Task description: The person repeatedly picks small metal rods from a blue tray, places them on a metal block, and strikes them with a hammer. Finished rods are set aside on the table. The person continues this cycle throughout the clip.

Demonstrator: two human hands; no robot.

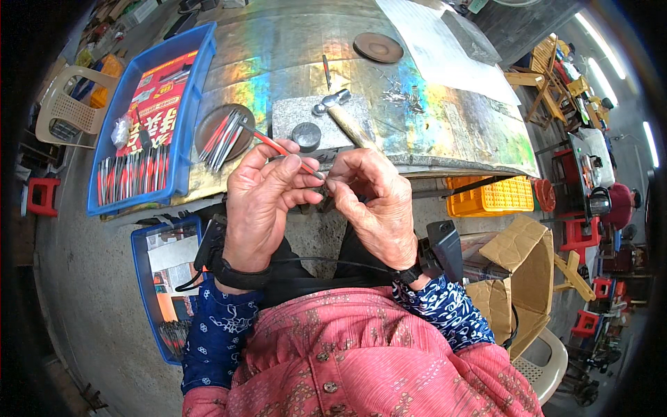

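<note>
Between the thumb and fingers of my left hand is a slim red-handled tool with dark ends, slanting down to the right. My right hand is closed in a pinch by the tool's lower end; whatever its fingertips hold is hidden. Both hands are just off the table's near edge, above my lap. Beyond them, a hammer and a black round block rest on a grey stone slab. Left of the slab, several similar slim tools lie on a round brown dish.
A blue tray with rows of red and black tools stands on the table's left. Small metal pieces lie scattered near another brown dish. Below are a second blue tray, a yellow crate and an open cardboard box.
</note>
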